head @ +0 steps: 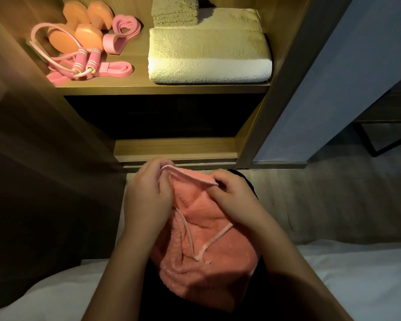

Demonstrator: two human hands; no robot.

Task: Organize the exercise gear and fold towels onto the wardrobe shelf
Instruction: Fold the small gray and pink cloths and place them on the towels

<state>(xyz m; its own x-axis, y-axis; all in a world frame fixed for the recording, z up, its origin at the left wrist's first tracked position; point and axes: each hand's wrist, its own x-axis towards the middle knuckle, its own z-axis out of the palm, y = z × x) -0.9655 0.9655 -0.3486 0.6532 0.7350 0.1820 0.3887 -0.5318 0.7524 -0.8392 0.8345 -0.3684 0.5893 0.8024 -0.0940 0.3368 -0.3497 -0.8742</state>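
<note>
On the lit wardrobe shelf (162, 89) I see, at the far left, a pink jump rope (79, 63) coiled with its 2 handles side by side, orange dumbbells (88, 31) behind it, and pink resistance bands (123, 26) just to their right. Further right lies a large folded pale towel (208, 54) with a smaller folded towel (175, 12) stacked on its back left part. Below the shelf, in front of me, my left hand (146, 200) has its fingers curled, pinching the left end of the coral towel (206, 239) along its top hem. The towel hangs rumpled from that hem down over my dark lap, well apart from the shelf. My right hand (234, 198) pinches the hem's right end. White bedding (357, 286) spreads on either side.
</note>
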